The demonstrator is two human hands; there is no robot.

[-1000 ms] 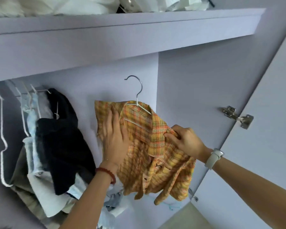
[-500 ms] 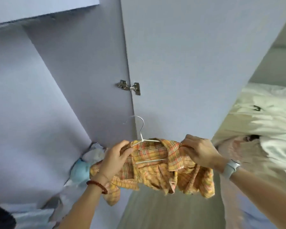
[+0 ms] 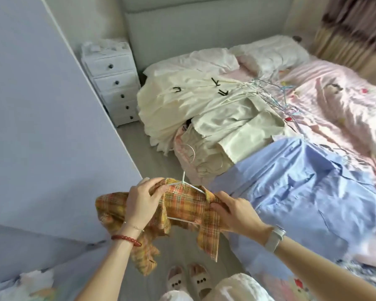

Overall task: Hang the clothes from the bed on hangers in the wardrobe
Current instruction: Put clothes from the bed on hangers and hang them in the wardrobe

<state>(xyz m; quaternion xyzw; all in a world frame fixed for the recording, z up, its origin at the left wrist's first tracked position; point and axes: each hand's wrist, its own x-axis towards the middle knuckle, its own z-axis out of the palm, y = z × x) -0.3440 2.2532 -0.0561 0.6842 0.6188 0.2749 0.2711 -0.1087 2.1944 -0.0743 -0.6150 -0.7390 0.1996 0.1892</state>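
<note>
Gripping the plaid shirt [image 3: 182, 205] with both hands, left hand [image 3: 142, 202] and right hand [image 3: 234, 211] pinching its shoulders on the hanger [image 3: 183, 181] beside the bed [image 3: 313, 192], I worry a loose shoulder slips off the wire and drops.

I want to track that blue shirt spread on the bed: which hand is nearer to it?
Right. The right hand grips the plaid shirt just beside the blue shirt; the left hand holds the plaid shirt's far side, toward the wardrobe door.
</note>
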